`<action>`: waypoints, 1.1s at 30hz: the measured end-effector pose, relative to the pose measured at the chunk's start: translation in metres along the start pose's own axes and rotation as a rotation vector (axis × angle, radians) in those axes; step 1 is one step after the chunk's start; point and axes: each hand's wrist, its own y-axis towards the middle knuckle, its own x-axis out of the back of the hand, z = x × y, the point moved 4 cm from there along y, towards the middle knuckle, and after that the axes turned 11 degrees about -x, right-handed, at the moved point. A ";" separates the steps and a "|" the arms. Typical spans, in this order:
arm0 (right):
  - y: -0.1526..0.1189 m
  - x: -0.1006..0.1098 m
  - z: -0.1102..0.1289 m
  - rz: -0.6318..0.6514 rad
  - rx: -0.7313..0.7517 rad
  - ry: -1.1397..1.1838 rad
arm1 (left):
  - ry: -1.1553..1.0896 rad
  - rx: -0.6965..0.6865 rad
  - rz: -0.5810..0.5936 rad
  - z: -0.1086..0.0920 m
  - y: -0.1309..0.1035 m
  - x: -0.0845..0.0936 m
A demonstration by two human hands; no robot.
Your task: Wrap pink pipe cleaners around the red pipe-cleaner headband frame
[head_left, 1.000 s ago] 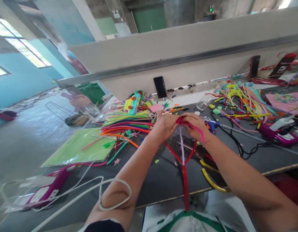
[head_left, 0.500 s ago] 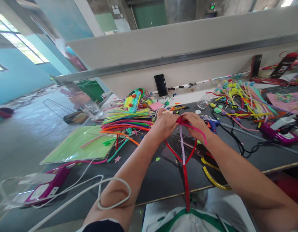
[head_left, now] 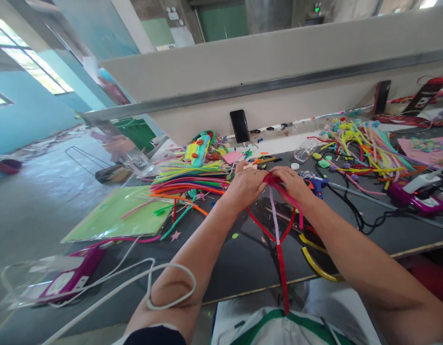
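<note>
Over the middle of the dark table, my left hand (head_left: pixel 244 186) and my right hand (head_left: pixel 291 186) pinch a bunched magenta pipe cleaner (head_left: pixel 289 195) between their fingertips. Its loose end bends down beside my right wrist. From the bunch hangs a lilac fuzzy stem (head_left: pixel 273 211), which runs into a red length (head_left: pixel 283 278) pointing at my lap. Two red pipe-cleaner pieces (head_left: pixel 260 224) spread in a V from that joint. Scissors with yellow handles (head_left: pixel 316 269) lie under my right forearm, partly hidden by it. The fingers cover how the bunch is twisted.
A stack of coloured pipe cleaners (head_left: pixel 192 184) lies left of my hands, near a green sheet pack (head_left: pixel 113 215). A white cable (head_left: pixel 120 282) loops over my left forearm. To the right are a blue glue gun (head_left: pixel 317 187), cords and a purple power strip (head_left: pixel 417 200).
The magenta loose end has dropped from a sideways curve to hang downward by my right wrist. The red lower end of the stem has swung slightly right. Both hands stay nearly in place.
</note>
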 end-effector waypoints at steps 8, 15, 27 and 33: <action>0.000 0.006 0.002 -0.004 0.066 0.033 | -0.021 0.066 -0.071 0.004 -0.004 -0.004; 0.002 0.006 0.006 -0.012 0.072 -0.029 | -0.075 0.019 -0.083 0.001 -0.004 -0.008; 0.000 0.003 -0.002 -0.016 0.034 -0.001 | -0.066 -0.020 -0.086 0.003 -0.005 -0.009; -0.001 0.005 0.001 -0.069 0.037 0.002 | -0.119 0.002 -0.009 0.001 -0.004 -0.011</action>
